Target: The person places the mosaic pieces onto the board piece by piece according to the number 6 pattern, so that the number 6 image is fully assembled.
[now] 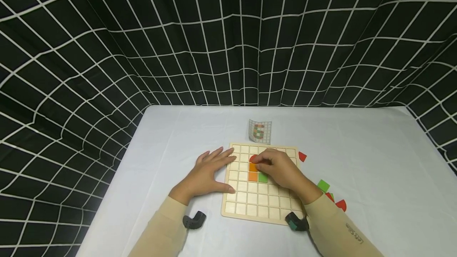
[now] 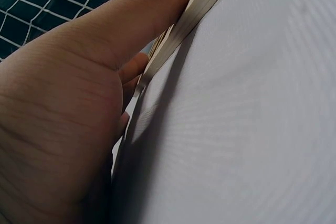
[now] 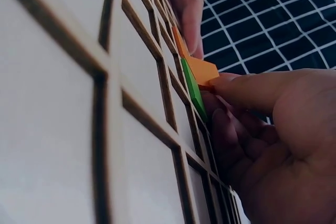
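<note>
A light wooden grid board (image 1: 251,200) lies on the table. My right hand (image 1: 282,168) is over its middle, thumb and fingertips pinching an orange square tile (image 3: 203,71), which tilts up from the board in the right wrist view. Below it in the grid sit a second orange tile (image 1: 253,177) and a green square tile (image 1: 263,178). Just above is a red rounded piece (image 1: 252,158), partly covered by the fingers. With fingers spread, my left hand (image 1: 207,173) rests along the board's left edge, its thumb at the wooden side (image 2: 181,32) in the left wrist view.
A small paper card (image 1: 262,132) with a coloured grid pattern stands behind the board. To the right lie a red piece (image 1: 302,156), a green square (image 1: 323,185) and a red quarter-round piece (image 1: 341,204), beside other red and green pieces near the right forearm. A black gridded curtain surrounds the white table.
</note>
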`<state>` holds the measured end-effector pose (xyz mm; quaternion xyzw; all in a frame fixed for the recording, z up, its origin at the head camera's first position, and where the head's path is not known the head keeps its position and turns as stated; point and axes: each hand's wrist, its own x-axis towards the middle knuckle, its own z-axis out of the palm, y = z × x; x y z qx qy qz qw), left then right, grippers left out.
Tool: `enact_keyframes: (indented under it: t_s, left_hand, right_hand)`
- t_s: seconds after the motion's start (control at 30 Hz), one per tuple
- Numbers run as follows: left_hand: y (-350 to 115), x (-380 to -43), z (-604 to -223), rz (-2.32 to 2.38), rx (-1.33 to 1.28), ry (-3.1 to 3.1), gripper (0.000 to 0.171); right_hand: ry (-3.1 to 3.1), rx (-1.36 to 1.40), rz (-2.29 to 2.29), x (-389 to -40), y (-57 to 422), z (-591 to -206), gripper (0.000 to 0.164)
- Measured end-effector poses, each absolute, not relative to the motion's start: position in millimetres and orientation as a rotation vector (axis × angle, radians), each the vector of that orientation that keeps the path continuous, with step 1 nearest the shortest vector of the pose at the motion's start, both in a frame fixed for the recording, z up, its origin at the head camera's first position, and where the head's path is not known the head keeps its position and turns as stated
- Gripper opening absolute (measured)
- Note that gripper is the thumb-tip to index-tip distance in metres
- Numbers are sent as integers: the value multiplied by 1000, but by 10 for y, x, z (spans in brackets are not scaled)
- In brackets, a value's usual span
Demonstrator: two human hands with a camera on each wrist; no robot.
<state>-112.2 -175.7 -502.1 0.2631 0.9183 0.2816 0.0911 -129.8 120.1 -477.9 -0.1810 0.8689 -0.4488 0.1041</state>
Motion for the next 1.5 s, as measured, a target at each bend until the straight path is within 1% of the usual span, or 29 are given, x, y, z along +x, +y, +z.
enact_keyframes:
  t_s: [0.27, 0.63, 1.03, 1.3, 1.5]
  left_hand:
    - [-1767, -1124, -5020, 836, 788, 2721, 104]
    - [-1764, -1132, -5023, 859, 799, 2724, 104]
    - [-1760, -1128, -5013, 855, 799, 2726, 104]
    - [-1753, -1127, -5006, 859, 798, 2725, 104]
    - [-1753, -1121, -5008, 853, 801, 2726, 104]
  right_hand:
    - [2563, -573, -1333, -1303, 1195, -4801, 17]
    - [2489, -525, -1447, -1322, 1240, -4810, 14]
    - [2418, -484, -1489, -1305, 1267, -4732, 16]
    - [2435, -470, -1518, -1316, 1367, -4694, 17]
    - [2435, -487, -1561, -1326, 1452, -4635, 21]
